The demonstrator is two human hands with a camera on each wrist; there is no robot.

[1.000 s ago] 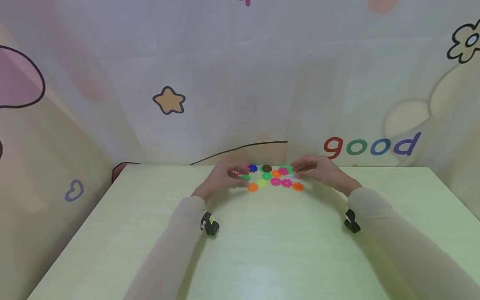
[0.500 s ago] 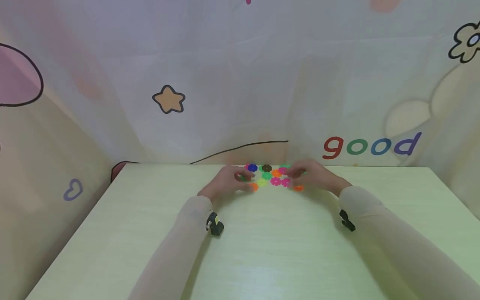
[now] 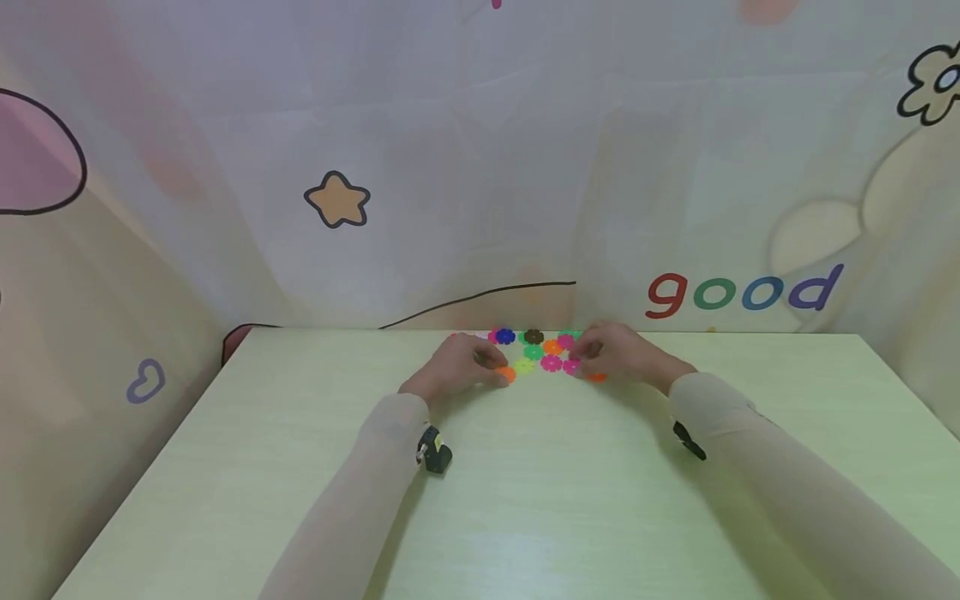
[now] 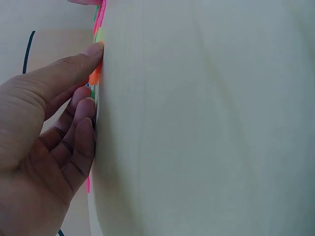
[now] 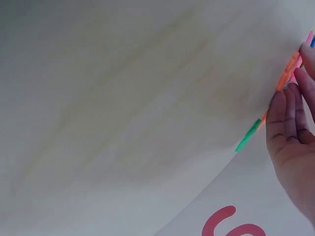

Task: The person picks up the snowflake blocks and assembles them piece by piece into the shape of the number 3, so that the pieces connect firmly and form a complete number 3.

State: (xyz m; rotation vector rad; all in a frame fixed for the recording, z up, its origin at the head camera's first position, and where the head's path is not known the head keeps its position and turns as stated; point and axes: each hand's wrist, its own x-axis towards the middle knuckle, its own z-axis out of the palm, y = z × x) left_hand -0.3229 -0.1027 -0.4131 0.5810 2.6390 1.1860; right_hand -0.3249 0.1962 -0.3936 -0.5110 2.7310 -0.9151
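Note:
Several flower-shaped plastic discs lie in a cluster at the table's far edge in the head view. My left hand (image 3: 459,364) is at the cluster's left side, thumb and fingers pinching an orange disc (image 3: 509,374). In the left wrist view its thumb presses the orange disc (image 4: 95,76), and the other fingers curl below. My right hand (image 3: 618,354) pinches a pink disc (image 3: 570,367) at the right side, with an orange disc (image 3: 597,377) under its fingers. Between the hands lie a yellow disc (image 3: 524,366), a green disc (image 3: 533,352) and another pink disc (image 3: 551,363).
Blue (image 3: 506,336) and brown discs (image 3: 533,337) lie at the back of the cluster. Just behind the table (image 3: 510,500) hangs a printed cloth (image 3: 465,200) with a star and the word "good". A small black device (image 3: 435,452) is strapped to the left wrist.
Both hands have moved inward, toward each other, over the discs. Thumbs and fingers have come closer together, the left at the orange disc, the right at the pink disc.

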